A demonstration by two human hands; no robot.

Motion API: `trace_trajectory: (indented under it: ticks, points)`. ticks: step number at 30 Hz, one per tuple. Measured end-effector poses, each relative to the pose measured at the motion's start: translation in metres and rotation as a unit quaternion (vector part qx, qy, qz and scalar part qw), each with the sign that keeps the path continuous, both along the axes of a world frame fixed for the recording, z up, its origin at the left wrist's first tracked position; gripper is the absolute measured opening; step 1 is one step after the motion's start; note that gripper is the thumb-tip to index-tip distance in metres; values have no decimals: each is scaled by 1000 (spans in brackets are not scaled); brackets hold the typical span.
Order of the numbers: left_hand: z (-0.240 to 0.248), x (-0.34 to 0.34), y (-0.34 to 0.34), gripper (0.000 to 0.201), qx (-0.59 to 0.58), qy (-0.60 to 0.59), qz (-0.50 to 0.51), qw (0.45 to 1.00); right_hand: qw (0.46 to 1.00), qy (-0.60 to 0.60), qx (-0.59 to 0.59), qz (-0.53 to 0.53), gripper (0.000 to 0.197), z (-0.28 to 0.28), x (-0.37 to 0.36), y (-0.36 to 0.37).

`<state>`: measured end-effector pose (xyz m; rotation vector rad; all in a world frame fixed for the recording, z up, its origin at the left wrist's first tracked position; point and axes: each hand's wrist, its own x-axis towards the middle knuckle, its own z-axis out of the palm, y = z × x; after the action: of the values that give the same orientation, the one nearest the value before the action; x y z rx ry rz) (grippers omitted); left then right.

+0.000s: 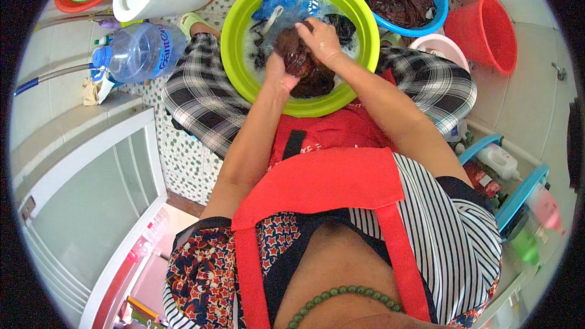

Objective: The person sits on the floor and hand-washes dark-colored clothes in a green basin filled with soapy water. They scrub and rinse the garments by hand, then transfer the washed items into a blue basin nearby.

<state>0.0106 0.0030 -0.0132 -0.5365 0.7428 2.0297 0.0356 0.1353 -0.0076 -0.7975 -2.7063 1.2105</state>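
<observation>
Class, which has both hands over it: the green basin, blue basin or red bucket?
The green basin: left hand and right hand grip brown cloth there. No hand is over the blue basin or red bucket.

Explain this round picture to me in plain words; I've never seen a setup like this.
There is no machine here, just a person's bare hands. A wide fisheye camera worn on the head looks down, so straight edges bend near the rim. The left hand and right hand hold a wet brown cloth in a yellow-green basin between the knees. The basin also holds sudsy water and a blue cloth. Beyond it, toward the right, are a blue basin of dark cloth and a red bucket.
</observation>
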Motion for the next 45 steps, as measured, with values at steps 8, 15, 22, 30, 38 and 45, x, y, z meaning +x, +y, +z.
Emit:
trace_trajectory:
  ticks: [8, 15, 22, 30, 38, 45]
  points:
    - [22, -30, -17, 76, -445, 160, -71, 878, 995, 94, -33, -4, 43, -28, 23, 35]
    - [-74, -46, -2, 97, -588, 417, -334, 608, 977, -23, 120, 176, 50, -47, 40, 9]
    - [-90, -60, 8, 43, -580, 425, -441, 537, 977, -59, 68, 193, 47, -99, 32, 14]
    - [-71, -66, 17, 41, -494, 299, -332, 746, 973, -115, -27, 200, 38, -115, 17, 40]
    - [-25, -53, -16, 48, 26, -18, -83, 996, 973, 31, -149, 175, 33, 56, 7, -37]
    - [-9, -18, -25, 40, -112, 291, -114, 943, 968, 164, 63, 180, 22, 57, 32, -80]
